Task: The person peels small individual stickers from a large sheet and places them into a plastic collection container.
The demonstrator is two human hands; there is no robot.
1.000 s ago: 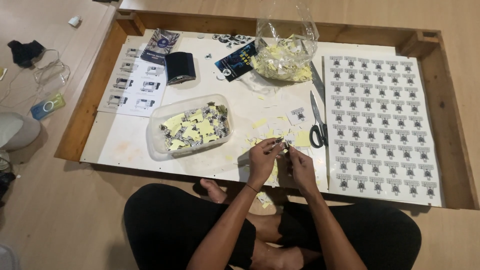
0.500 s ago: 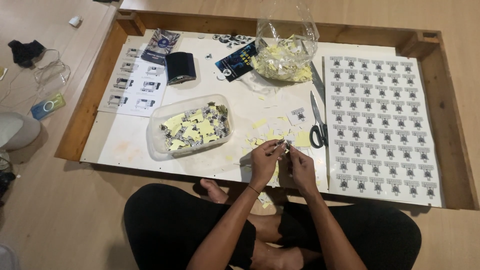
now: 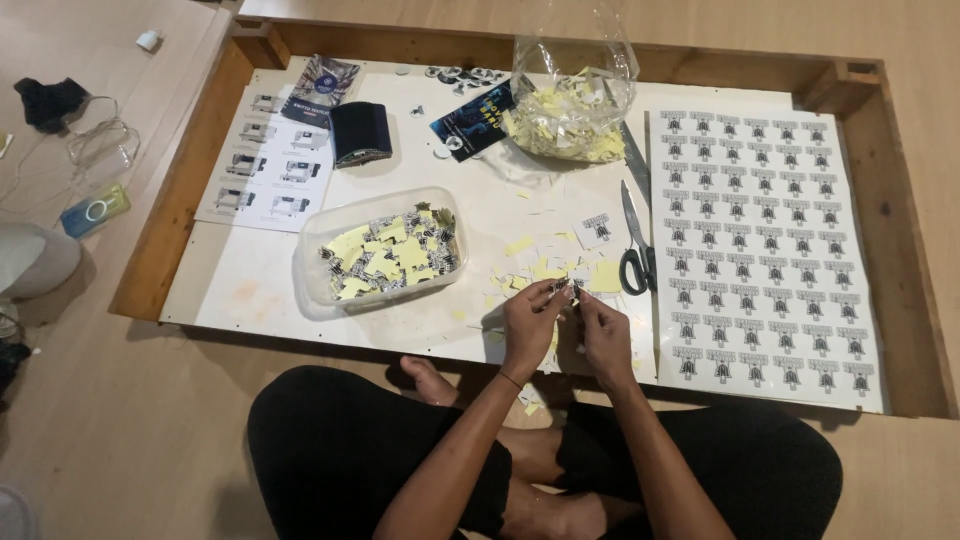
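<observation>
Sticker point(image 3: 572, 291), small, pale with dark print, pinched between fingers point(image 3: 553, 293).

A large white sheet of labels point(image 3: 765, 245), printed with rows of small dark marks, lies at the right of the frame. One cut label point(image 3: 597, 228) lies alone just left of the scissors, at centre. A clear plastic tub point(image 3: 380, 250) of cut labels and yellow backing scraps sits left of centre. A clear bag point(image 3: 575, 95) of yellow scraps stands at upper centre, with a dark blue packet point(image 3: 470, 118) beside it and a white printed leaflet point(image 3: 265, 165) at upper left.
</observation>
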